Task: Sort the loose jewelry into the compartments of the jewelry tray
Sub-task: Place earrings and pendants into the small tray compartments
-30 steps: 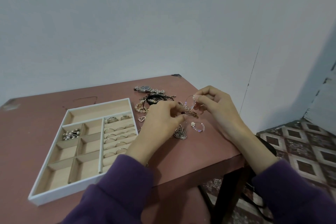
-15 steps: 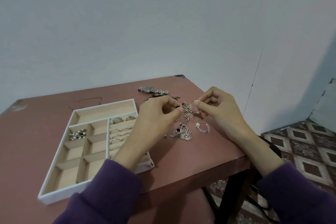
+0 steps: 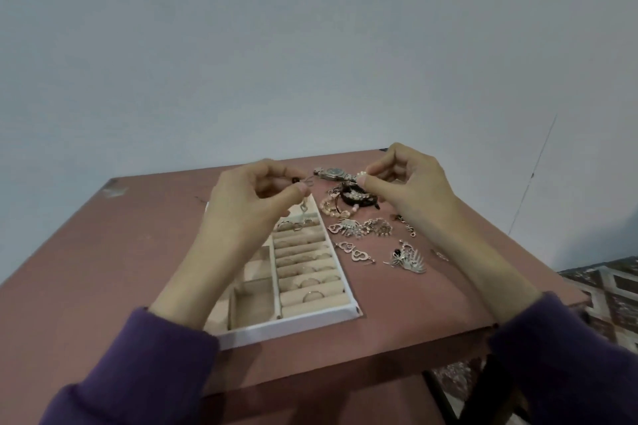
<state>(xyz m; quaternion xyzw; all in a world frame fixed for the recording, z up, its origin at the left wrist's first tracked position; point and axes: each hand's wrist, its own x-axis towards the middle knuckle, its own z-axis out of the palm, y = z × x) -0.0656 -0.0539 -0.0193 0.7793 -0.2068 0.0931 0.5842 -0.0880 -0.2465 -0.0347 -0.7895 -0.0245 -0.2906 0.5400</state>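
Nearest the camera, two purple sleeves (image 3: 138,366) reach forward over the reddish table (image 3: 103,252). Below the left forearm lies the white jewelry tray (image 3: 286,326), its front compartments bare and its right column of padded rolls holding several rings (image 3: 312,283). Right of the tray, below and between the two hands, loose pieces lie scattered on the table: a pair of heart earrings (image 3: 355,253), a silver comb-shaped brooch (image 3: 407,259), and a cluster of small charms (image 3: 362,227).

The left hand (image 3: 252,203) is raised over the tray's far end, thumb and forefinger pinched on a dangling earring (image 3: 304,205), which hangs just under the fingertips above the tray. The right hand (image 3: 411,190) is lifted level with it, fingertips closed on a small pale bead-like piece (image 3: 360,176); what it is cannot be made out. Under the right fingers sits a dark beaded bracelet (image 3: 352,198), and just beyond, between both hands, a wristwatch (image 3: 333,173).
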